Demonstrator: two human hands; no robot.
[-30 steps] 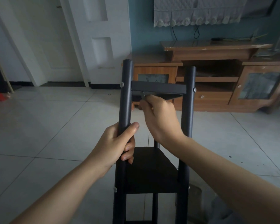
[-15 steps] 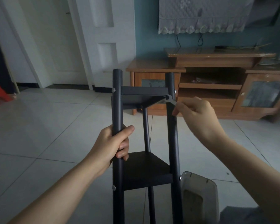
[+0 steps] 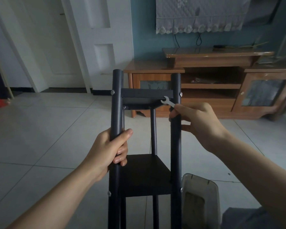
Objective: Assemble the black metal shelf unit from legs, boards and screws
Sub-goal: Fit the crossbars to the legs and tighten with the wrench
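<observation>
The black shelf unit point(image 3: 144, 146) stands upright on the tiled floor point(image 3: 48, 129), directly in front of the person, with an upper board point(image 3: 146, 95) fixed between the legs and a lower board point(image 3: 144, 176) beneath it. Silver screws point(image 3: 112, 92) show on the outer faces of the front legs at both board levels. The left hand point(image 3: 111, 151) grips the front left leg point(image 3: 116, 113) between the two boards, fingers wrapped round it, as it did half a second ago. The right hand point(image 3: 198, 123) pinches a small silver wrench point(image 3: 168, 101) beside the front right leg point(image 3: 176, 129); the wrench's open end sits at the underside corner of the upper board. Compared with the earlier frame, that hand sits a little lower and nearer the leg, and the wrench head now shows plainly against the board's edge. A clear plastic container point(image 3: 200, 200) lies on the floor just right of the unit's base. Behind stand a wooden TV cabinet point(image 3: 213, 90), a white door point(image 3: 96, 38) and a blue wall.
</observation>
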